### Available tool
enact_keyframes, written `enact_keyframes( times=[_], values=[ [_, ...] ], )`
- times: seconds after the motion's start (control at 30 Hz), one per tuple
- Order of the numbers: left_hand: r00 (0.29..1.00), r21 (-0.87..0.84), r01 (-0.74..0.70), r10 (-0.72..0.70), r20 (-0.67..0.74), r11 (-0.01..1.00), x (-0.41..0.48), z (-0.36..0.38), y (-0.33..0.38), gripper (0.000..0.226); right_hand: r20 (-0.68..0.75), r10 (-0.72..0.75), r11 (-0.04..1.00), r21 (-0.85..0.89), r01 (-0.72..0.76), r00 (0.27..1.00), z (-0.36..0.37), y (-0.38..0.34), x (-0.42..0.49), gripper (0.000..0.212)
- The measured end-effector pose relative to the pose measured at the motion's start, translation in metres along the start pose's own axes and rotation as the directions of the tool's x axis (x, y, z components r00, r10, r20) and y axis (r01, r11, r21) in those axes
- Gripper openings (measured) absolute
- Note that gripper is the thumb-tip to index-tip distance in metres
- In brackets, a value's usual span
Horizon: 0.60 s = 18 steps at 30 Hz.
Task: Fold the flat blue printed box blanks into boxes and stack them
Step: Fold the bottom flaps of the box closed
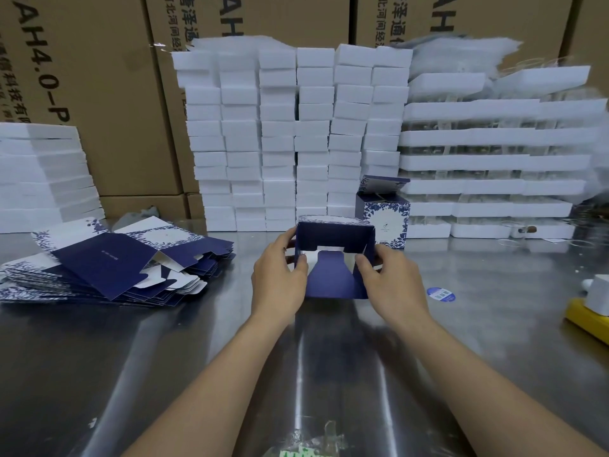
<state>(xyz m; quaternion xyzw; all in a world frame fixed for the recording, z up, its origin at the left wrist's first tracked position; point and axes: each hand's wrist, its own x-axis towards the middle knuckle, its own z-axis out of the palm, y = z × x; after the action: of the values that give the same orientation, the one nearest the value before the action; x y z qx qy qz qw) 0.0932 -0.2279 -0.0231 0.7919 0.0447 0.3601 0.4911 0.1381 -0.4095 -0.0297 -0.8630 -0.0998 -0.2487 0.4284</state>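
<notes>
Fingers: left fingers [287, 239] curl round the left wall of the half-formed box [333, 280] and right fingers [366, 269] pinch its right wall; both are grasping, neither released.
Bench: shiny metal bench [164, 357] fills the lower frame and carries everything.
Cartons: brown cartons [99, 94] line the back, upper left to upper right.
White stacks: columns of white blocks [296, 143] at upper centre; more at far left and right.
Flat blanks: fanned pile of flat blanks [108, 265] at mid left, well apart from the hands.
Finished box: one finished box [386, 219] stands upright with its top flap up, just behind the held one and right of centre.
Box in hand: centre frame, open end towards the camera, a shaped bottom flap lying inside.
Step tip: likely closing the bottom. Square the walls first, press the side flaps in evenly and seat the tab without creasing the print.
Pose: left hand [278, 282] and right hand [392, 282] face each other with backs up and thumbs inward; forearms reach in from the bottom edge.
</notes>
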Motion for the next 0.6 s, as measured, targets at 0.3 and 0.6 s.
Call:
enact_keyframes(
  times=[0.3, 0.6],
  values=[
    [0.996, -0.066, 0.072, -0.069, 0.059, 0.995, 0.001, -0.002, 0.002, 0.046, 0.040, -0.024, 0.997, 0.069, 0.021, 0.999, 0.002, -0.004, -0.003, 0.032],
    [0.996, -0.131, 0.076, -0.069, 0.058, 0.988, -0.002, -0.002, 0.008, 0.053, 0.034, -0.008, 0.992, 0.130, 0.003, 0.999, 0.001, -0.005, -0.004, 0.038]
  ],
)
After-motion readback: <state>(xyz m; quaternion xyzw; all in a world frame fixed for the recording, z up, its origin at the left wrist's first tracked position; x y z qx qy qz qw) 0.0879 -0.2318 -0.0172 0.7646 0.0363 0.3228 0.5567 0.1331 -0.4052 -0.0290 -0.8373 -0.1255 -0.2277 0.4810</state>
